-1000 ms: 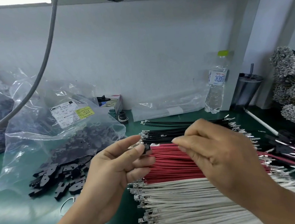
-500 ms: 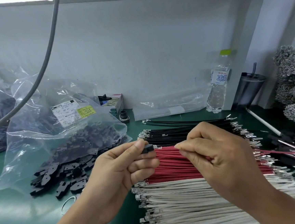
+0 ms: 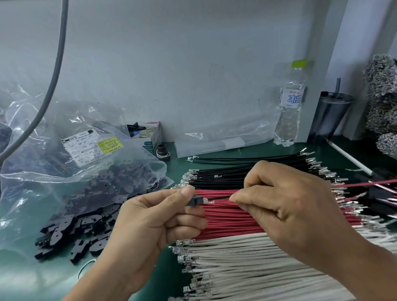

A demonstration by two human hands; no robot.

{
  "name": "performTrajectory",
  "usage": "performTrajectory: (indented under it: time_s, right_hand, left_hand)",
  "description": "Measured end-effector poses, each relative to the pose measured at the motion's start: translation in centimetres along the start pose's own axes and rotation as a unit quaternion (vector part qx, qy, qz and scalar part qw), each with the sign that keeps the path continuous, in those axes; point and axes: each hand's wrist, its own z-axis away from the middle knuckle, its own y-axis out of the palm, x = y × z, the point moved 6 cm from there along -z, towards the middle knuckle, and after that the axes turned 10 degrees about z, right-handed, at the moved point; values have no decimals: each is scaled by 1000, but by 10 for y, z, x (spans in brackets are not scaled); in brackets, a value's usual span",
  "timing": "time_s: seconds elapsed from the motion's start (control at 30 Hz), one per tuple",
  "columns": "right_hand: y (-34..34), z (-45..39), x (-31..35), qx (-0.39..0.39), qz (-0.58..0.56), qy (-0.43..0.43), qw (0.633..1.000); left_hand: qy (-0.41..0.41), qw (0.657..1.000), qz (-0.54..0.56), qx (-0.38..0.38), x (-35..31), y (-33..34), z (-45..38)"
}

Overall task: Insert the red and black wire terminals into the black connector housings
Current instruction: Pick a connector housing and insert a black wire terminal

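Head view: we pinch a black connector (image 3: 194, 201) in our left hand (image 3: 151, 229), just above the red wires (image 3: 225, 220). Our right hand (image 3: 291, 204) pinches a thin black wire (image 3: 218, 197), its metal tip (image 3: 204, 200) at the connector's mouth. Black wires (image 3: 230, 174) lie behind the red wires, white wires (image 3: 250, 265) in front.

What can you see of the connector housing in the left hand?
The connector housing is a small black block, plastic by its look, mostly hidden by the fingers. The left hand pinches it between thumb and forefinger, held above the red wires, open end facing right. A metal terminal sits right at its mouth, on a black wire pinched by the right hand. Whether it is seated cannot be told.
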Motion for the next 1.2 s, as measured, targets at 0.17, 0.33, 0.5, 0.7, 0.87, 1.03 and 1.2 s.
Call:
performTrajectory:
  time_s: [0.17, 0.33, 0.5, 0.7, 0.87, 1.03, 1.2]
  right_hand:
    - [1, -1, -2, 13, -17, 27, 999]
    - [9, 2, 12, 15, -41, 58, 997]
    - [15, 5, 4, 33, -19, 94, 995]
    - [20, 5, 6, 39, -48, 82, 995]
    - [24, 6, 11, 24, -96, 79, 992]
    - [20, 2, 4, 37, -33, 80, 996]
    - [14, 1, 18, 69, -14, 23, 997]
  left_hand:
    - [0, 1000, -22, 11, 4, 4, 1]
    - [-9, 999, 33, -14, 12, 3, 1]
    - [89, 990, -105, -18, 0, 7, 3]
    - [135, 962, -232, 38, -7, 9, 6]
    - [124, 973, -188, 41, -3, 5, 6]
    - [122, 970, -208, 35, -3, 3, 2]
    - [159, 964, -210, -24, -10, -5, -2]
